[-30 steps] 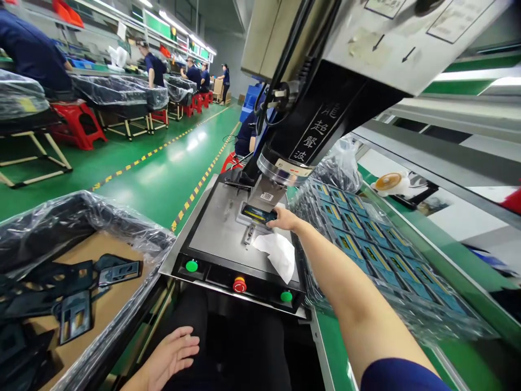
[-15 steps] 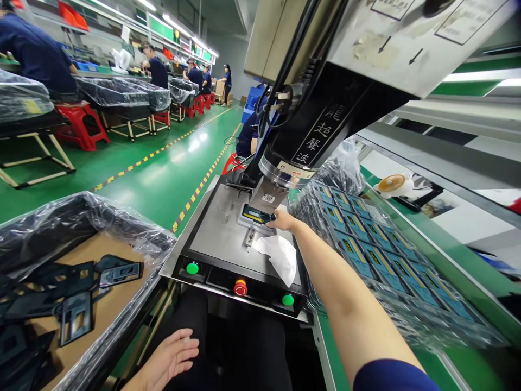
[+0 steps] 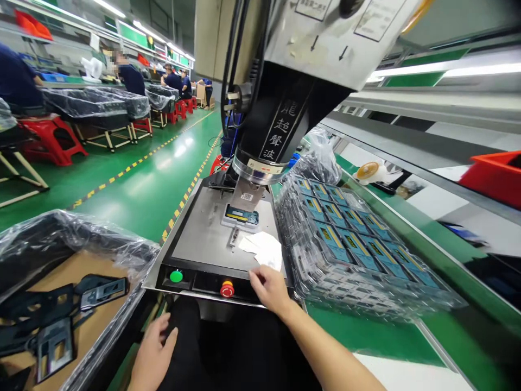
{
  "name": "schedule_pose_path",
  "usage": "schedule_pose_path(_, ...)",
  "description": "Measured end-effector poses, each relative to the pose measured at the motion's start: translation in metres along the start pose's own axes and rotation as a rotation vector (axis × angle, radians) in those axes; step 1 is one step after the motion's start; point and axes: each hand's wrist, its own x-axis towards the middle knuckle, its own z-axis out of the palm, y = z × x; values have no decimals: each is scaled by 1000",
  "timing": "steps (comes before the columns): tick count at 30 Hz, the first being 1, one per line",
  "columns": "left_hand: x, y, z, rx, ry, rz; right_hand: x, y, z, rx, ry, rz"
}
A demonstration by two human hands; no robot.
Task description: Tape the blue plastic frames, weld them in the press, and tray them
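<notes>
Because the press (image 3: 285, 111) overhung its base plate (image 3: 195, 233), the horn (image 3: 247, 195) sat right over the blue part (image 3: 249, 216), which lay flat in the pale fixture (image 3: 244, 226), presumably nested so it couldn't slide. Tray stack (image 3: 350, 288) right, lined bin (image 3: 140, 251) left: both within easy reach, I'd guess on purpose. Left hand (image 3: 154, 350) was empty by the bin, fingers spread, likely idle. Right hand (image 3: 272, 290) was at the panel's right end, thumb and forefinger parted, nothing seen pinched; lower fingers hidden. White cloth (image 3: 266, 247) lay just beyond it, probably parked handy.

Counts: 1 press, 1 bin, 1 tray stack (layers unclear), about 11 parts in the top tray, 4+ dark frames (image 3: 55, 350) overlapping in the bin, 1 cloth, 1 part in fixture, 1 red button (image 3: 227, 289), 1 green button (image 3: 176, 277) visible.
</notes>
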Motion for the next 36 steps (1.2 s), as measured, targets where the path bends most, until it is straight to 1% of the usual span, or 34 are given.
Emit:
schedule_pose_path(2, 3, 25, -5, 246, 145, 266, -32, 5, 4, 16, 64, -42)
schedule_pose_path(3, 5, 36, -6, 358, 193, 376, -45, 9, 7, 13, 95, -50)
schedule_pose_path(5, 7, 54, -2, 534, 232, 539, -63, 18, 12, -7, 151, -43)
schedule_pose_path(6, 9, 59, 2, 600, 232, 583, -68, 22, 15, -17, 172, -32)
schedule_pose_path(8, 13, 61, 11, 707, 205, 615, -74, 30, 19, -40, 197, -19)
schedule_pose_path(10, 18, 56, 18, 796, 192, 620, -75, 35, 22, -65, 204, -29)
schedule_pose_path(12, 21, 51, 22, 860, 198, 635, -74, 37, 25, -94, 207, -30)
schedule_pose_path(14, 22, 49, 21, 896, 199, 641, -73, 38, 26, -108, 209, -9)
schedule_pose_path(18, 17, 57, 16, 860, 188, 606, -71, 38, 26, -81, 195, 14)
schedule_pose_path(21, 9, 58, 20, 729, 248, 606, -72, 36, 25, -35, 219, 22)
schedule_pose_path(23, 3, 49, 27, 646, 241, 641, -72, 34, 24, -11, 251, 19)
schedule_pose_path(25, -1, 34, 35, 606, 154, 648, -73, 32, 24, 9, 280, -1)
schedule_pose_path(26, -3, 23, 39, 620, 94, 625, -73, 31, 23, 18, 293, -11)
schedule_pose_path(28, -4, 1, 44, 729, -17, 519, -73, 29, 23, 39, 308, -20)
schedule_pose_path(29, -4, -11, 45, 815, -61, 433, -74, 28, 23, 51, 310, -18)
schedule_pose_path(31, -2, -34, 45, 988, -126, 258, -74, 27, 23, 73, 310, -11)
schedule_pose_path(32, 0, -43, 43, 1047, -149, 201, -74, 27, 22, 80, 309, -8)
schedule_pose_path(34, 3, -57, 40, 1104, -176, 171, -74, 27, 22, 91, 313, -5)
schedule_pose_path(36, 5, -62, 37, 1114, -180, 187, -73, 27, 22, 95, 317, -5)
